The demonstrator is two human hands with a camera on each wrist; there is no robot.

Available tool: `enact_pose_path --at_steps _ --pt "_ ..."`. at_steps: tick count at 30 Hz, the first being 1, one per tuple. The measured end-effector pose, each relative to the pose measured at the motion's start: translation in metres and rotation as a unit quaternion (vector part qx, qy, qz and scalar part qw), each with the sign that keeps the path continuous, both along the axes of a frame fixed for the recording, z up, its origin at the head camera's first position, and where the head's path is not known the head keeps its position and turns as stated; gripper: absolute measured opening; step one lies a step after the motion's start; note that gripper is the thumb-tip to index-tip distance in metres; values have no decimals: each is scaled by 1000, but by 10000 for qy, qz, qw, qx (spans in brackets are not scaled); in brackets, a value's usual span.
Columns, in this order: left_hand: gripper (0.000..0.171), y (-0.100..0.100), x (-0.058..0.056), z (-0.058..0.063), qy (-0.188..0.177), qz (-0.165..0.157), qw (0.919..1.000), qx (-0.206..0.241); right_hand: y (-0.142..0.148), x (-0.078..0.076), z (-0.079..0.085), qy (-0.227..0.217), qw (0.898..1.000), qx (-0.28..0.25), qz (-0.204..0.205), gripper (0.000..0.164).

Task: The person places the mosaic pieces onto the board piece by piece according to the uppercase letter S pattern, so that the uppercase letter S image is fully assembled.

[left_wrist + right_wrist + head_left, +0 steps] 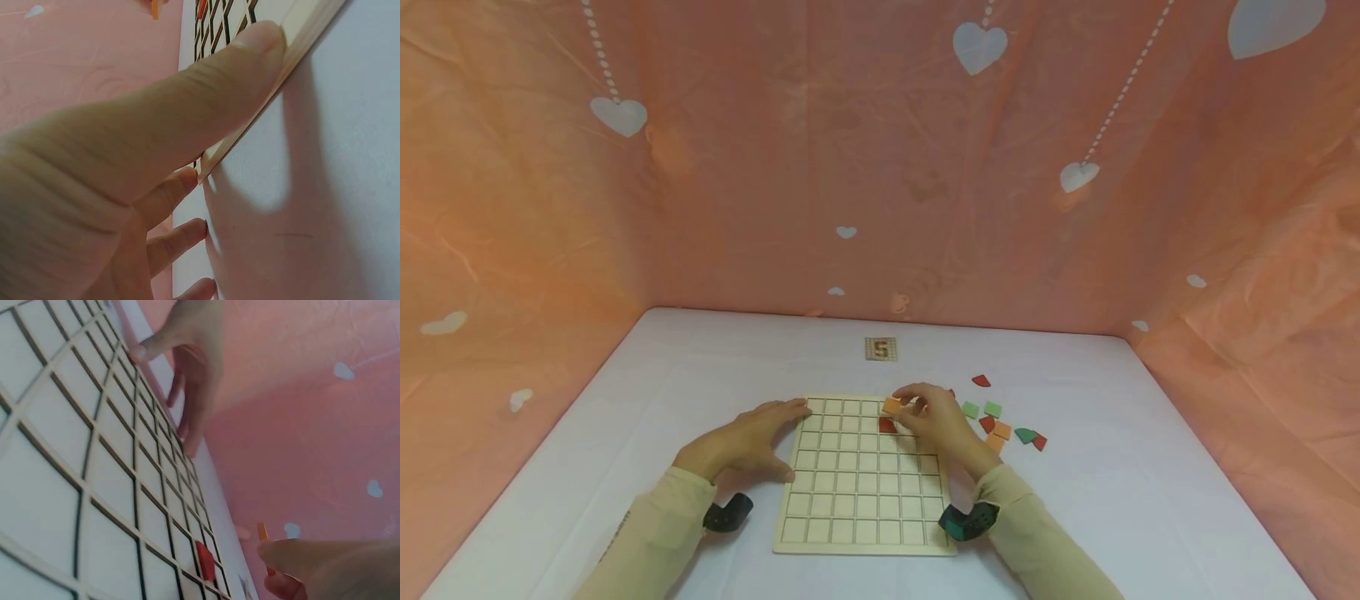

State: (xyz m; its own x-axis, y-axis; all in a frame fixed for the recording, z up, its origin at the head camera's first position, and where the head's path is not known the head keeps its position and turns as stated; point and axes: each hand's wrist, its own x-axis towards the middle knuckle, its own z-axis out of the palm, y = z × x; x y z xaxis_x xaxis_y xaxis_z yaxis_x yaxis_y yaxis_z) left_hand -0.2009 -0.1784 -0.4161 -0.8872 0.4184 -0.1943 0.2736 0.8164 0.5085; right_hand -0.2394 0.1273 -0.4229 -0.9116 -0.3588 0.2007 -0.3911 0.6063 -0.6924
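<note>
The board [843, 506] at the lower centre is pale wood-coloured, ruled with a grid of darker lines; near its top edge show an orange tile [891, 406] and a red piece [887, 426]. Right of centre are light green squares [992, 409], a darker green piece [1024, 436], orange squares [1002, 430] and red wedges [981, 381]. The tabletop [700, 358] is white. Across the upper frame, the orange-pink backdrop [737, 208] bears pale hearts [980, 48].

Head cam looks forward and down from above my near side, whole grid board [854, 530] in frame. Left wrist cam sits close behind my left hand [119, 162], facing far past the board's left edge; right wrist cam, low at the right, faces far left, and all three share the orange tile [891, 406].
</note>
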Motion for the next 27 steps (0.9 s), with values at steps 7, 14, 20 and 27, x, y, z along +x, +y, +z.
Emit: enact_pose_path --at_steps 7,14,20,27 --pt "95 0 1 0 -26 55 10000 30 -11 5 -7 -75 9999 -15 116 23" --pt "95 0 2 1 -10 18 10000 55 -18 3 -14 -117 9994 194 247 23" --pt "95 1 1 1 27 13 10000 -16 -21 2 -18 328 9978 437 377 21" --pt "95 2 3 5 84 -62 9999 26 -24 3 -17 997 9896 911 500 20"
